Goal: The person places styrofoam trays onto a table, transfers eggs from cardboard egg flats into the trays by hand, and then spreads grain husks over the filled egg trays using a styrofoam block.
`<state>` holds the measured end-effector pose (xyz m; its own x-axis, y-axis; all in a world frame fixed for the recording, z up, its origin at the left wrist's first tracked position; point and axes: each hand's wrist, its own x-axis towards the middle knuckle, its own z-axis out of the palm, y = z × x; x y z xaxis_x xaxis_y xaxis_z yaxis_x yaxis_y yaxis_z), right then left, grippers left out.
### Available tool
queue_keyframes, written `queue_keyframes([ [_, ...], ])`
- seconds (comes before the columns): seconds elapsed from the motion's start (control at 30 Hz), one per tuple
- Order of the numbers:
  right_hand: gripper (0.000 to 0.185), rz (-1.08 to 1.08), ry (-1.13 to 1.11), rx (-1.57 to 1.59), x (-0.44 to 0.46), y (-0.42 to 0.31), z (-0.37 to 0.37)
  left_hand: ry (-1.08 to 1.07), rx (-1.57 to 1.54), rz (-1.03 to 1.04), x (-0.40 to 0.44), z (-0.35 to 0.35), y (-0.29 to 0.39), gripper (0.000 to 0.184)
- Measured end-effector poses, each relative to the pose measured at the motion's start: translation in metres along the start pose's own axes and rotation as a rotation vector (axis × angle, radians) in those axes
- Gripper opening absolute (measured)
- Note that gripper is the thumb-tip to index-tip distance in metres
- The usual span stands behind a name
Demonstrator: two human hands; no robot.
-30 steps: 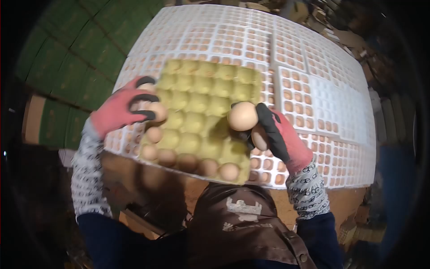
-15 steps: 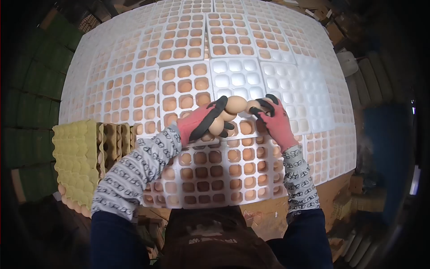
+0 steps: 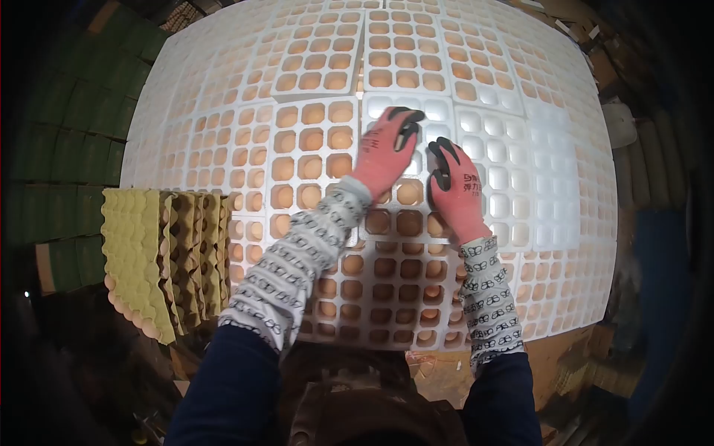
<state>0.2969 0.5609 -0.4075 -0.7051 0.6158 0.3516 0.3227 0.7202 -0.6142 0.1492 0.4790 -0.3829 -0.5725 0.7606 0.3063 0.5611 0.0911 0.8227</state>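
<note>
My left hand [image 3: 385,152], in a pink glove with black fingertips, reaches over a white foam egg tray [image 3: 375,110] in the middle. Its fingers are curled downward, and what they may hold is hidden. Close by on the right, my right hand [image 3: 455,189], in a matching glove, hangs over the same tray's right side. Those fingers are bent close together, and their contents do not show. Brown eggs, such as one egg [image 3: 410,193], sit in the tray's nearer cells. Bare cells show at its far end.
Foam trays filled with eggs [image 3: 309,138] surround the middle one. Trays with bare cells [image 3: 497,175] lie to its right. Yellow pulp egg trays [image 3: 134,245] stand on edge at the left, with eggs [image 3: 141,321] along the bottom. Green stacked crates [image 3: 63,223] stand farther left.
My left hand has moved forward and right over the middle tray, palm turned down. The eggs seen between my hands are out of sight. My right hand is slightly lower in view.
</note>
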Motion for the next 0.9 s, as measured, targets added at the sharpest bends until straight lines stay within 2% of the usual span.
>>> queue_keyframes([
  [0.03, 0.042, -0.051, -0.032, -0.076, -0.003, 0.01, 0.007, -0.005, -0.021, 0.038, 0.001, 0.016, -0.009, 0.028],
  [0.1, 0.044, 0.182, -0.022, 0.16, -0.006, 0.002, -0.003, -0.163, 0.05, 0.086, 0.0, 0.031, -0.031, 0.026],
  [0.13, 0.044, 0.172, 0.073, 0.175, -0.01, 0.008, -0.004, -0.123, -0.033, 0.068, 0.0, 0.025, -0.028, 0.027],
  [0.17, 0.04, 0.153, 0.137, 0.368, -0.008, 0.005, -0.007, -0.085, -0.101, 0.041, -0.004, 0.005, -0.02, 0.028],
  [0.2, 0.037, 0.258, 0.148, 0.401, -0.007, -0.01, -0.014, -0.065, -0.15, 0.028, -0.012, -0.026, -0.005, 0.029],
  [0.23, 0.034, 0.25, 0.2, 0.44, -0.005, -0.006, -0.008, -0.034, -0.183, 0.022, -0.017, -0.067, 0.015, 0.031],
  [0.3, 0.033, 0.208, 0.164, 0.491, 0.005, -0.045, 0.002, -0.124, -0.31, 0.05, -0.042, -0.161, 0.046, 0.035],
  [0.37, 0.034, 0.235, -0.049, 0.641, 0.009, -0.121, 0.002, -0.206, -0.009, 0.172, -0.081, -0.257, 0.081, 0.038],
  [0.43, 0.038, 0.279, -0.274, 0.671, -0.006, -0.197, 0.004, -0.327, 0.172, 0.132, -0.13, -0.362, 0.104, 0.047],
  [0.47, 0.043, 0.221, -0.393, 0.633, -0.022, -0.236, 0.012, -0.378, 0.28, 0.046, -0.147, -0.422, 0.101, 0.058],
  [0.5, 0.049, 0.042, -0.499, 0.781, -0.037, -0.281, 0.018, -0.374, 0.488, -0.059, -0.17, -0.467, 0.101, 0.064],
  [0.53, 0.052, -0.182, -0.624, 0.642, -0.044, -0.315, 0.028, -0.354, 0.55, -0.18, -0.194, -0.51, 0.092, 0.063],
  [0.57, 0.05, -0.051, -0.793, 0.807, -0.078, -0.377, 0.039, -0.345, 0.614, -0.3, -0.243, -0.56, 0.076, 0.063],
  [0.6, 0.051, -0.257, -0.708, 0.635, -0.097, -0.406, 0.06, -0.386, 0.686, -0.297, -0.271, -0.582, 0.062, 0.062],
  [0.63, 0.055, -0.494, -0.564, 0.494, -0.099, -0.43, 0.072, -0.428, 0.746, -0.303, -0.292, -0.594, 0.049, 0.062],
  [0.67, 0.059, -0.538, -0.603, 0.329, -0.108, -0.452, 0.081, -0.524, 0.749, -0.319, -0.307, -0.601, 0.036, 0.069],
  [0.7, 0.062, -0.58, -0.651, 0.168, -0.117, -0.47, 0.088, -0.597, 0.887, -0.227, -0.322, -0.602, 0.022, 0.074],
  [0.73, 0.069, -0.573, -0.75, -0.078, -0.128, -0.486, 0.092, -0.592, 0.862, -0.184, -0.329, -0.602, 0.014, 0.074],
  [0.77, 0.062, -0.678, -0.73, -0.325, -0.139, -0.492, 0.102, -0.587, 0.838, -0.137, -0.331, -0.597, 0.006, 0.074],
  [0.8, 0.062, -0.704, -0.748, -0.318, -0.142, -0.49, 0.103, -0.514, 0.923, -0.015, -0.335, -0.59, 0.002, 0.072],
  [0.83, 0.061, -0.734, -0.767, -0.313, -0.142, -0.483, 0.099, -0.458, 0.837, 0.012, -0.338, -0.589, -0.007, 0.07],
  [0.9, 0.05, -0.561, -0.588, 0.098, -0.134, -0.463, 0.09, -0.35, 0.673, 0.061, -0.343, -0.588, -0.026, 0.067],
])
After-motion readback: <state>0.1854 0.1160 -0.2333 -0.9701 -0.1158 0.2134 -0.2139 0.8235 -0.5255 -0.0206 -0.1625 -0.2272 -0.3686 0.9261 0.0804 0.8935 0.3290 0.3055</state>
